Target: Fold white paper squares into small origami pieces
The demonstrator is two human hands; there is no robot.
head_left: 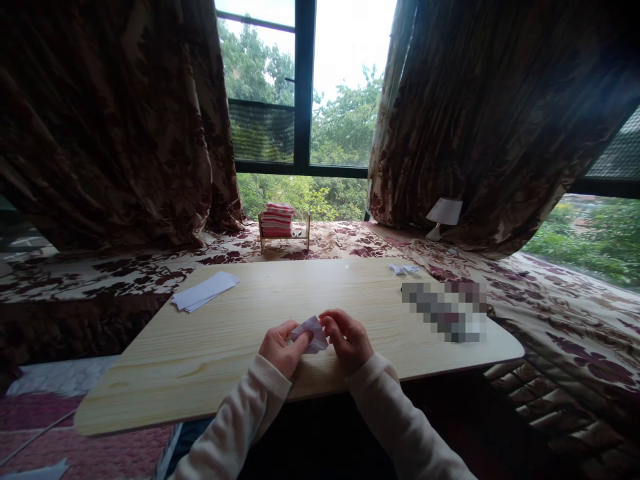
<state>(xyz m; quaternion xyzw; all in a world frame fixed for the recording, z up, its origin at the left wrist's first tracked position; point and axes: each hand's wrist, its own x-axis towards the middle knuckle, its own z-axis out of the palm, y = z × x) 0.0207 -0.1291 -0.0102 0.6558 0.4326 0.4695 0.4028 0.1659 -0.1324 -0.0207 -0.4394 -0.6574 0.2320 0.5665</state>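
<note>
Over the near edge of a pale wood-grain table [165, 360], the left hand [283, 348] pinches a crumpled white paper [316, 333] between thumb and fingers; the right hand [349, 339] curls its fingers at the paper's right edge, though I cannot tell whether they grip it. From the hands, white sheets [205, 291] lie at 10 o'clock, small folded pieces [404, 269] at 2. Beyond, a flowered cover [345, 233] bears a striped stack [277, 220] at 11; a window [304, 87] stands at 12 between dark curtains [110, 120].
</note>
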